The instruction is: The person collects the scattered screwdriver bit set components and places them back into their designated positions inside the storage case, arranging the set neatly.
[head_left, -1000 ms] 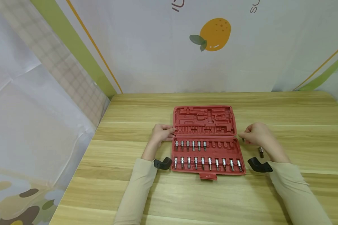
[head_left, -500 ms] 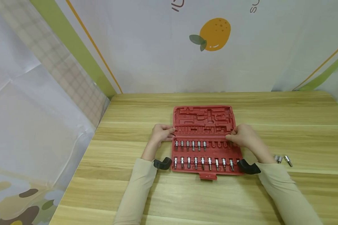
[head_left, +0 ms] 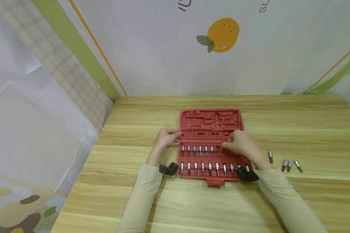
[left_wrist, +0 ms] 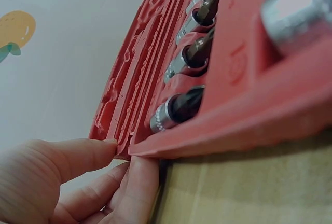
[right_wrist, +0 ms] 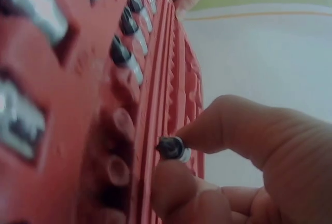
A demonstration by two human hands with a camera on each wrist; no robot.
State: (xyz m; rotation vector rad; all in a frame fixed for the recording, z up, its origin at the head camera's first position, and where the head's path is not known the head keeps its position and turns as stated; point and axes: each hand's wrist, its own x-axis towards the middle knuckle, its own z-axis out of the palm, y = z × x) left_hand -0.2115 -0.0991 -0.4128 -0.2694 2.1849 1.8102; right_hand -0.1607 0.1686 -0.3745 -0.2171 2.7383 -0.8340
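An opened red socket case lies on the table, its lid folded back. Several silver bit sockets fill the left part of its back row, and more stand along the front row. My left hand pinches the case's left edge near the hinge, thumb on top in the left wrist view. Over the bare slots at the back row's right, my right hand pinches one bit socket between thumb and fingertip. Its dark tip shows in the right wrist view.
To the right of the case, one loose bit socket lies on the wooden table. Farther right are a few more loose bit sockets. A light printed cloth hangs behind the table.
My right hand has moved left with the bit socket, from beside the case to above its back row. My left hand has stayed on the case's edge.
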